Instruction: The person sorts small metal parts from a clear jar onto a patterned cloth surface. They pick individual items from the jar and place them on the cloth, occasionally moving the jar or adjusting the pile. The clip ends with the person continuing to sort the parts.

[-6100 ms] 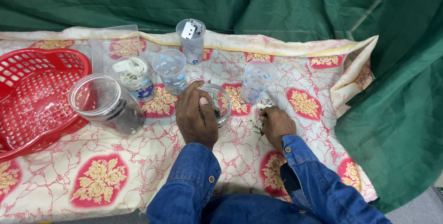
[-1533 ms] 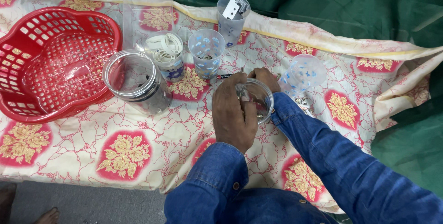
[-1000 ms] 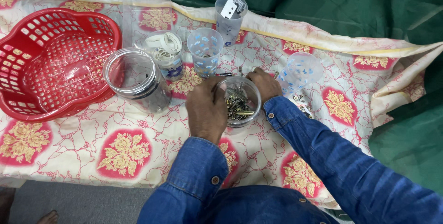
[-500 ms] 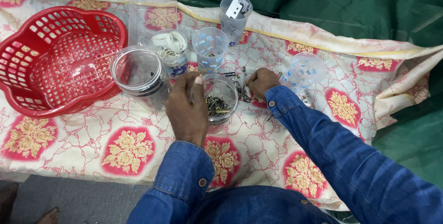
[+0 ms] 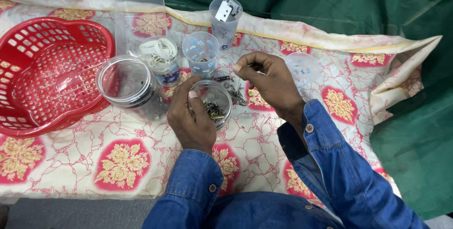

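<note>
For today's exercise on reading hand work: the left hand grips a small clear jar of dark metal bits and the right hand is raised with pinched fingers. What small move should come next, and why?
Probably lower the right hand over the clear jar and open its pinched fingers there. The left hand steadies the jar, which already holds dark metal bits, and more loose bits lie on the cloth beside it. Whether the pinch holds a piece is too small to tell.

Single head-worn view, looking steeply down and slightly forward from above the near edge of the floral cloth [image 5: 71,163]. Close in: denim sleeves filling the bottom of the frame, left hand [image 5: 191,118] and right hand [image 5: 269,82] near centre, just beyond that edge. Red basket [image 5: 28,115] cut off at the left of the cloth, green fabric [image 5: 415,139] beyond its far and right sides. No second view sharing the scene.
</note>
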